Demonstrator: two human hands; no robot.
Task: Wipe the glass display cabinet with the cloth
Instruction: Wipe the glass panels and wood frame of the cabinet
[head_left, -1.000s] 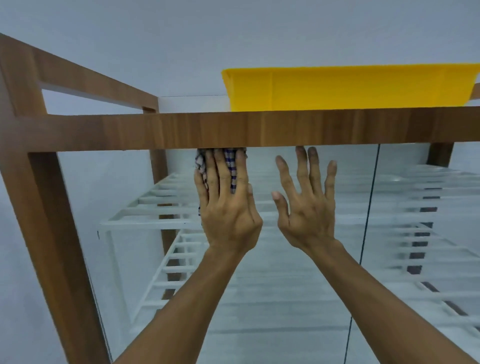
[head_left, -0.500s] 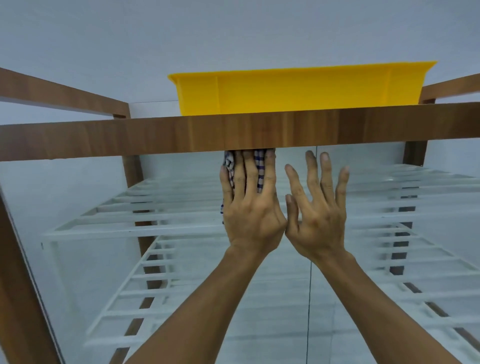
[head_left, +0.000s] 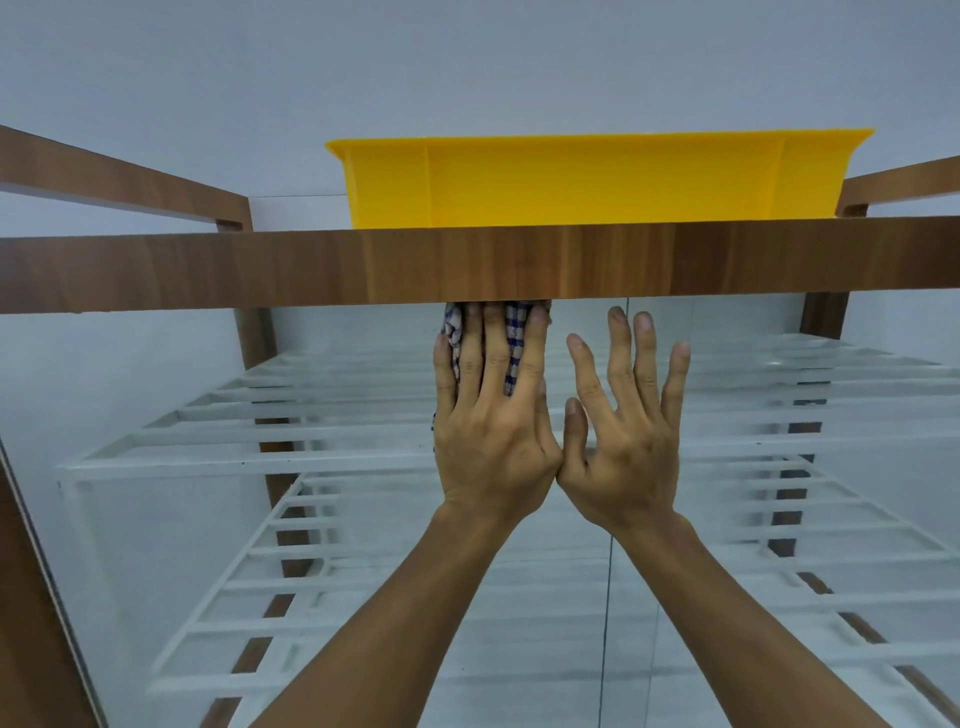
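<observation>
Lurker: Cloth (head_left: 514, 348) check, where's it sitting now?

Regular: Dead centre of the frame. The left hand (head_left: 493, 441) pins it flat on the front pane of the glass display cabinet (head_left: 156, 374), tucked right up under the wooden top rail (head_left: 260, 275). The grip is straight fingers pressed down on the fabric, not bunched round it. The right hand (head_left: 623, 452) is bare with its fingers spread, and looks braced on the glass just beside. The two thumbs touch.

Lurker: So what's changed?

Regular: Both hands have slid rightward along the top strip. The vertical seam (head_left: 605, 623) sat well right of both hands a second ago, and now it runs behind the right hand. The hands have closed up too. My guess is the top edge of this pane is about covered and the lower glass is still to do.

Lurker: Headcount?

Regular: One cloth, two hands, one yellow tray (head_left: 597, 182) on top at upper centre, and two white wire racks (head_left: 260, 457) inside.
</observation>
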